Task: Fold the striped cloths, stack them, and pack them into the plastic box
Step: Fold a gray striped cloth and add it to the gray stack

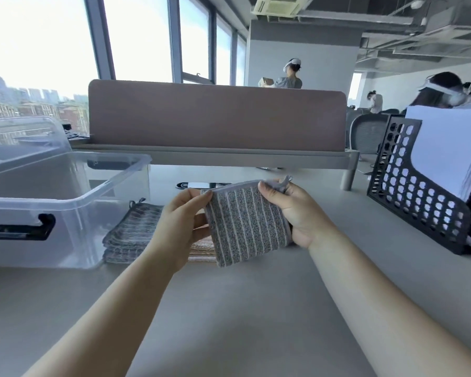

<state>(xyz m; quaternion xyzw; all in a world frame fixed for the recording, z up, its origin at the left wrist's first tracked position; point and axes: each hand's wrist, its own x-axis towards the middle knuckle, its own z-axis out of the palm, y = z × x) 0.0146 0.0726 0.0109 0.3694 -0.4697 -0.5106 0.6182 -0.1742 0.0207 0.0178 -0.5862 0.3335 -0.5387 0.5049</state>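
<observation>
A: Entry: folded striped cloth (246, 227), mid-frame, held aloft. Grip?
B: The left hand (184, 227) pinches its left edge; the right hand (291, 213) clasps its right edge. Risk: a slack pinch lets the fold spring open.
A: Pose?
B: Forearms enter from below, thumbs facing the camera. The stack (131, 235) lies left of it, beside the plastic box (93, 191); careless placing may skew it.

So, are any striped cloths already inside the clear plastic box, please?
No, the clear plastic box shows none inside; the stack of folded striped cloths sits beside it.
</observation>
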